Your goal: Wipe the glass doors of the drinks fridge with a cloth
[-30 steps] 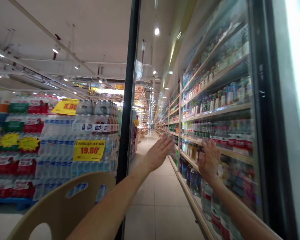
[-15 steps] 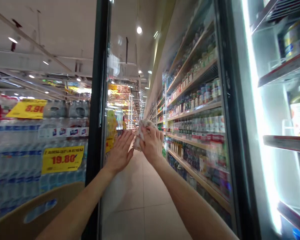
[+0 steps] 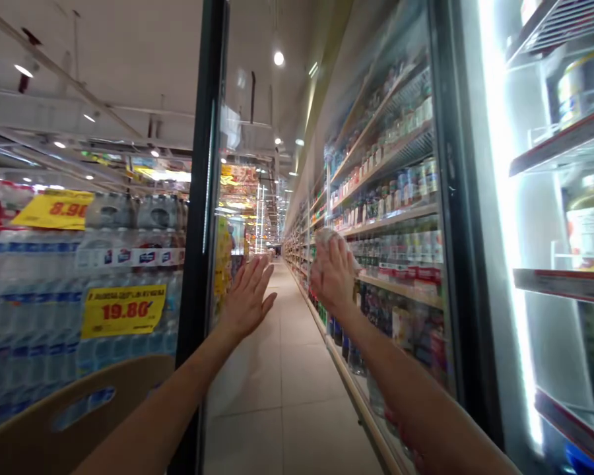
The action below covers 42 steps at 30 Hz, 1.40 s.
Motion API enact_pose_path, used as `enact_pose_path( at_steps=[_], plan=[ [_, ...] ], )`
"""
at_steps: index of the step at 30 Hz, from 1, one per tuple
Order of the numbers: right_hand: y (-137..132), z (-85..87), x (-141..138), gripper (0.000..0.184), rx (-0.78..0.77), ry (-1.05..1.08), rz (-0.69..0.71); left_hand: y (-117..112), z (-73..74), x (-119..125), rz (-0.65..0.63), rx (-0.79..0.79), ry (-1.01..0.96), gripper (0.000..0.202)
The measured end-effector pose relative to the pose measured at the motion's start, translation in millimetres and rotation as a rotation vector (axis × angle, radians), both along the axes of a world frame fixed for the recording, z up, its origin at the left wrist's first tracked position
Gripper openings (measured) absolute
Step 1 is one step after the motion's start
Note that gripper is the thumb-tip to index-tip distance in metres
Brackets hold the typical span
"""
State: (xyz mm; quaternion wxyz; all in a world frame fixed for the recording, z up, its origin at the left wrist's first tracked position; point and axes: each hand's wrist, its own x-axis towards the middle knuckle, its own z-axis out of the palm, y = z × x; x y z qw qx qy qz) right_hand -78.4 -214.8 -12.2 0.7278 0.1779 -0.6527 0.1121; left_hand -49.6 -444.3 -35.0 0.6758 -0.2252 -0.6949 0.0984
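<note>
A glass cooler door [image 3: 277,369] with a black frame [image 3: 204,198] stands open in front of me. My left hand [image 3: 247,298] lies flat against the glass near the frame's left side, fingers spread, holding nothing. My right hand [image 3: 334,276] presses a crumpled whitish cloth [image 3: 325,235] against the glass further right, at about the same height. Only the top of the cloth shows above the fingers. Through the glass I see the aisle and shelves of bottles.
The lit open cooler [image 3: 564,277] with jars on its shelves is at the right. Stacked packs of water bottles with yellow price signs [image 3: 123,310] fill the left. A tan plastic rim with a handle hole [image 3: 79,412] sits at the bottom left.
My right hand with the cloth swept left across the glass to meet my left hand, then slid back right. My left hand shifted left and now stays flat on the glass.
</note>
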Motion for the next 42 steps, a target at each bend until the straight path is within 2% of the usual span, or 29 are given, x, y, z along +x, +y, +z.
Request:
enact_pose_path(
  at_steps=[1, 2, 3, 5, 6, 7, 8, 9, 10, 13, 15, 16, 17, 18, 20, 22, 24, 26, 28, 30, 31, 32, 34, 35, 36, 37, 38, 39, 42],
  plan=[
    [4, -4.1, 1, 0.045, 0.099, -0.019, -0.015, -1, -0.1, -1, -0.013, 0.000, 0.003, 0.063],
    [19, -9.7, 0, 0.044, 0.145, -0.042, -0.028, -1, -0.5, -2, -0.024, 0.002, 0.000, 0.063],
    [43, -16.4, -1, 0.043, 0.121, -0.060, -0.041, -1, -1.2, -3, -0.034, 0.008, -0.008, 0.062],
    [100, -30.4, -6, 0.045, -0.134, -0.076, -0.067, 0, -2.6, -4, -0.043, 0.021, -0.030, 0.061],
    [122, -37.0, -9, 0.048, -0.349, -0.044, -0.078, 1, -2.9, -4, -0.042, 0.027, -0.039, 0.060],
    [135, -43.2, -11, 0.051, -0.491, -0.021, -0.083, 1, -2.5, -5, -0.038, 0.034, -0.044, 0.060],
    [136, -49.2, -13, 0.052, -0.566, -0.007, -0.084, 2, -1.6, -6, -0.031, 0.038, -0.046, 0.060],
    [126, -55.3, -14, 0.052, -0.575, 0.005, -0.083, 2, -0.3, -6, -0.024, 0.041, -0.044, 0.060],
    [105, -61.6, -13, 0.051, -0.509, 0.005, -0.077, 2, 0.9, -8, -0.016, 0.040, -0.041, 0.060],
    [29, -82.3, -6, 0.047, -0.063, -0.021, -0.058, 1, -2.8, -11, 0.001, 0.029, -0.018, 0.059],
    [8, -96.9, -2, 0.047, 0.156, -0.062, -0.057, 2, -18.3, -13, -0.001, 0.050, 0.005, 0.059],
    [13, -103.8, -2, 0.046, 0.188, -0.071, -0.067, 2, -30.3, -13, -0.004, 0.057, 0.004, 0.059],
    [28, -109.9, -3, 0.045, 0.155, -0.067, -0.086, 3, -44.1, -12, -0.006, 0.053, -0.006, 0.059],
    [49, -114.8, -5, 0.044, 0.065, -0.056, -0.109, 4, -58.6, -11, -0.003, 0.043, -0.022, 0.059],
    [91, -119.6, -11, 0.044, -0.210, -0.018, -0.146, 6, -83.8, -9, 0.017, 0.017, -0.054, 0.058],
    [107, -119.9, -15, 0.047, -0.470, 0.032, -0.143, 8, -98.0, -6, 0.038, 0.014, -0.057, 0.059],
    [84, -121.1, -13, 0.049, -0.500, 0.056, -0.100, 8, -101.0, -5, 0.045, 0.019, -0.047, 0.061],
    [39, -127.7, -6, 0.049, -0.280, 0.004, -0.048, 8, -97.8, -4, 0.035, 0.011, -0.045, 0.065],
    [8, -139.2, 1, 0.048, 0.031, -0.081, -0.010, 8, -94.2, -4, 0.015, 0.017, -0.042, 0.067],
    [15, -151.5, 3, 0.047, 0.189, -0.117, -0.016, 8, -92.9, -3, -0.001, 0.018, -0.038, 0.068],
    [33, -156.0, 1, 0.045, 0.172, -0.109, -0.041, 8, -93.1, -3, -0.004, 0.016, -0.037, 0.068],
    [58, -158.6, -2, 0.044, 0.075, -0.090, -0.078, 9, -93.7, -2, 0.000, 0.015, -0.040, 0.069],
    [106, -157.5, -8, 0.046, -0.252, -0.035, -0.155, 9, -95.3, -2, 0.008, 0.008, -0.042, 0.070],
    [122, -154.8, -11, 0.048, -0.409, -0.010, -0.180, 9, -95.9, -3, 0.010, 0.007, -0.044, 0.071],
    [127, -151.8, -12, 0.049, -0.518, 0.016, -0.190, 9, -96.3, -3, 0.010, 0.010, -0.045, 0.071],
    [121, -149.7, -12, 0.050, -0.556, 0.032, -0.187, 9, -96.5, -4, 0.010, 0.014, -0.047, 0.071],
    [106, -149.2, -10, 0.051, -0.515, 0.039, -0.170, 8, -96.6, -5, 0.007, 0.017, -0.046, 0.071],
    [85, -150.6, -6, 0.050, -0.407, 0.025, -0.143, 8, -96.5, -5, 0.004, 0.021, -0.047, 0.070],
    [26, -165.1, 6, 0.049, 0.092, -0.068, -0.018, 6, -95.9, -7, 0.004, 0.027, -0.043, 0.070]
  ],
)
